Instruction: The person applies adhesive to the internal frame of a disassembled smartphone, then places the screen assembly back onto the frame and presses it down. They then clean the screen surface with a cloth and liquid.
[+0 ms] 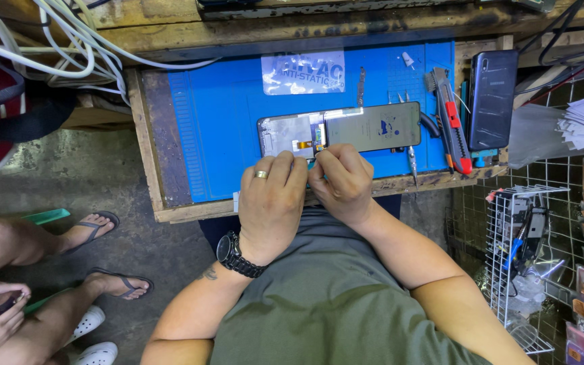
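One opened phone (339, 130) on the blue mat (224, 135), lying lengthwise near the mat's front edge, dark screen half toward the right, bare frame with a small orange flex toward the left. Two hands at its front edge, pressed side by side, knuckles touching. Left hand (272, 196) curled, ring on one finger, black watch (236, 255) on the wrist, fingertips on the phone's lower rim near the middle. Right hand (343, 182) likewise curled, fingertips pinched at the same spot; a sliver of something teal between the two hands, too small to tell what. Cannot tell whether either hand grips anything firmly. Phone just beyond the fingers, touching them, most of its body clear of both hands.

One second phone (493, 98), black, upright along the worktop's right edge, well apart from the hands. One utility knife (451, 122), grey with red parts, between the mat's right edge and that phone. One pair of tweezers (412, 162) near the front right corner of the mat, tip over the front edge. One thin metal tool (360, 86) near the mat's back edge. One wire rack (522, 250) off the worktop's right front corner. Bundle of white cables (69, 47) past the back left corner. Another person's two sandalled feet (103, 253) on the floor to the left.
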